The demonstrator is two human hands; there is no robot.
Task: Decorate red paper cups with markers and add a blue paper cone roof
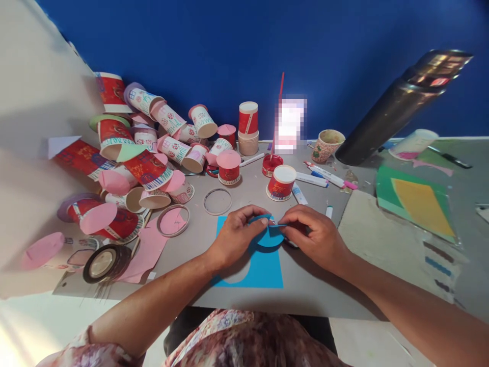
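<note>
Both hands meet over the middle of the table, holding a small round blue paper piece (270, 238). My left hand (242, 232) pinches its left side between thumb and fingers. Its right side, at a raised edge, is pinched by my right hand (311, 234). Something small and shiny shows between the fingertips, too small to name. Beneath the hands lies a blue sheet (267, 272) with a round hole cut in it. A red and white paper cup (280, 183) stands upside down just beyond the hands.
Many decorated paper cups (148, 168) pile up at the left, near tape rolls (102, 264) and pink paper (147, 255). Behind are a red pot (272, 164), markers (311, 179), a patterned cup (327, 145) and a black flask (389, 112). Green and yellow sheets (422, 204) lie right.
</note>
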